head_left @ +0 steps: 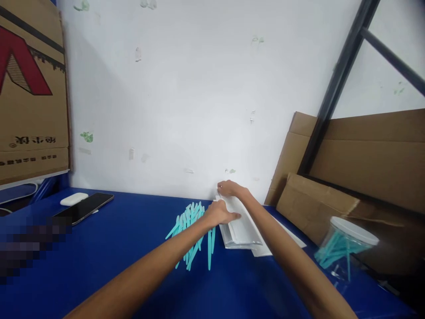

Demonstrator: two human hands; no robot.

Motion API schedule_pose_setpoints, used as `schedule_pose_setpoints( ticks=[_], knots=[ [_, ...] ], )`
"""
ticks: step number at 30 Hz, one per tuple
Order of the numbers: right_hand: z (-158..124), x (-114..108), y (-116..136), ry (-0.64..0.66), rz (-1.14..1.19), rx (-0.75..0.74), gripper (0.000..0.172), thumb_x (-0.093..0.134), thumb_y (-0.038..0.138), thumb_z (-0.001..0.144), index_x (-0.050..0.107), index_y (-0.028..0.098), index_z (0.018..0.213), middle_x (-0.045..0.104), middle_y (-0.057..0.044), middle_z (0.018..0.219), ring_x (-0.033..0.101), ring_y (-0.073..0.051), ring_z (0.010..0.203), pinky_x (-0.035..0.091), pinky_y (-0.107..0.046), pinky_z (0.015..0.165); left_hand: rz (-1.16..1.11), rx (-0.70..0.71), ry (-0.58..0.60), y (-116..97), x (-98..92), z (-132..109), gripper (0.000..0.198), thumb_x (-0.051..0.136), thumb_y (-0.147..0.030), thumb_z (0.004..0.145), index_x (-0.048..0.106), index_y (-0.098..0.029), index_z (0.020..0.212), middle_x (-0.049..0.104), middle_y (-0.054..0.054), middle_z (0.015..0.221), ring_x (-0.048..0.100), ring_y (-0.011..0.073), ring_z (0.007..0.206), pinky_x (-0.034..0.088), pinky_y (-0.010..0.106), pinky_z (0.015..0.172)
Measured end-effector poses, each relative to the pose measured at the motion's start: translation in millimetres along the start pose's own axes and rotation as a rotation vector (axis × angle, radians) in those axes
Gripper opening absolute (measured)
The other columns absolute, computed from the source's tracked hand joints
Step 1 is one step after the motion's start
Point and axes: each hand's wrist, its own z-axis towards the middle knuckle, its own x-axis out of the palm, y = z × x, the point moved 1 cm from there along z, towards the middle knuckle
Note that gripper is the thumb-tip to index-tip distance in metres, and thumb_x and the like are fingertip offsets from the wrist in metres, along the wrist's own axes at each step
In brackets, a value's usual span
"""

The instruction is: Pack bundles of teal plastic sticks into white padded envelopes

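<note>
- Fingers of my left hand (219, 213) lie along the near-left side of the plastic bags (242, 235), thumb stretched across the top; I judge it weighs the slick film down, though I cannot tell whether the fingers underneath pinch.
- Just beyond them, my right hand (229, 188) is curled, its fingers seemingly grasping the bags' far end, perhaps because a single layer is easier to catch at an edge.
- So the bags sit directly under my fingers, on the tabletop, their near end spreading towards me; a white flat piece (292, 232) lies to their right, partly behind my forearm.
- Left of my fingers, teal sticks (189, 221) lie loose in a heap, mostly pointing away from me, probably kept there for easy reach.
- Well to the right, a clear jar (335, 252) with a white lid holds more such sticks, which keeps them from scattering.
- Far left of my fingers lie a dark phone (89, 206) and a white case (73, 199), apparently out of the way.
- Beneath everything is the blue tabletop (133, 248); ahead, a scuffed white wall (186, 97).
- A printed carton (33, 110) stands far left; cardboard (372, 159) and a dark metal frame (338, 79) stand right.
</note>
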Motion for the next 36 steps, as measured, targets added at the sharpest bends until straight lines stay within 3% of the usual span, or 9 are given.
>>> schedule_pose_setpoints(
  ticks=[4,7,13,19,22,25,28,30,36],
  knots=[
    [1.5,37.0,-14.5,0.08,-0.022,0.038,0.033,0.056,0.034,0.093,0.056,0.018,0.121,0.058,-0.009,0.122,0.06,-0.021,0.102,0.052,-0.042,0.086,0.259,-0.016,-0.099,6.1,13.7,-4.1,0.042,0.06,-0.054,0.075,0.064,-0.013,0.085,0.067,0.021,0.107,0.06,0.0405,0.107,0.046,0.046,0.086],
    [-0.6,45.8,-21.7,0.038,-0.007,0.026,0.034,0.057,0.034,0.093,0.055,0.016,0.122,0.057,-0.009,0.122,0.06,-0.021,0.102,0.053,-0.042,0.085,0.362,-0.007,-0.09,5.7,16.6,-7.2,0.043,0.053,-0.055,0.08,0.065,-0.013,0.084,0.07,0.02,0.102,0.064,0.0379,0.101,0.048,0.044,0.082],
    [-13.4,18.1,-43.9,-0.169,0.061,-0.065,0.029,0.058,0.02,0.086,0.063,0.023,0.115,0.065,-0.006,0.115,0.06,-0.021,0.106,0.046,-0.033,0.091,0.466,0.005,-0.061,8.0,6.7,-7.2,0.055,0.04,-0.061,0.085,0.067,-0.014,0.089,0.072,0.017,0.095,0.068,0.0335,0.091,0.05,0.038,0.072],
    [-56.2,-13.5,-63.9,-0.438,0.123,-0.068,0.027,0.047,0.018,0.087,0.067,0.022,0.105,0.07,-0.004,0.106,0.063,-0.02,0.099,0.045,-0.032,0.088,0.581,-0.008,-0.157,23.0,-31.6,-13.9,0.047,0.033,-0.046,0.091,0.066,-0.015,0.101,0.068,0.016,0.11,0.064,0.0307,0.101,0.049,0.038,0.081],
    [-80.1,-19.5,-47.6,-0.56,0.134,-0.081,0.027,0.044,0.017,0.088,0.066,0.023,0.103,0.069,-0.004,0.107,0.06,-0.021,0.103,0.042,-0.034,0.092,0.655,-0.072,-0.231,35.4,-52.8,-24.2,0.05,0.035,-0.044,0.09,0.061,-0.01,0.117,0.06,0.022,0.122,0.057,0.0349,0.114,0.045,0.044,0.091],
    [-97.8,-21.6,-11.0,-0.672,0.116,-0.185,0.024,0.046,0.018,0.089,0.064,0.023,0.103,0.069,-0.003,0.103,0.06,-0.022,0.1,0.041,-0.035,0.089,0.7,-0.29,-0.208,48.0,-61.6,-33.2,0.077,0.042,-0.063,0.082,0.048,-0.008,0.136,0.051,0.03,0.131,0.05,0.0451,0.119,0.046,0.054,0.088],
    [-106.0,-20.5,27.9,-0.709,0.079,-0.287,0.022,0.047,0.016,0.089,0.064,0.024,0.101,0.069,-0.003,0.097,0.059,-0.022,0.098,0.039,-0.036,0.09,0.701,-0.53,-0.061,58.0,-55.9,-36.2,0.1,0.041,-0.079,0.072,0.031,-0.015,0.149,0.046,0.029,0.138,0.049,0.0477,0.119,0.048,0.057,0.084],
    [-107.4,-17.3,45.2,-0.722,0.064,-0.334,0.021,0.047,0.014,0.089,0.064,0.024,0.098,0.069,-0.002,0.092,0.059,-0.021,0.095,0.037,-0.036,0.091,0.702,-0.576,-0.014,61.9,-48.6,-34.3,0.108,0.042,-0.082,0.068,0.023,-0.016,0.152,0.044,0.029,0.14,0.05,0.0472,0.119,0.049,0.057,0.085],
    [-103.4,4.0,47.0,-0.754,0.078,-0.348,0.02,0.046,0.011,0.089,0.062,0.022,0.093,0.068,-0.002,0.088,0.059,-0.019,0.089,0.035,-0.035,0.092,0.66,-0.591,-0.016,61.1,-34.8,-21.4,0.127,0.041,-0.092,0.055,0.015,-0.017,0.153,0.032,0.028,0.149,0.041,0.0507,0.127,0.048,0.06,0.087]
  ],
)
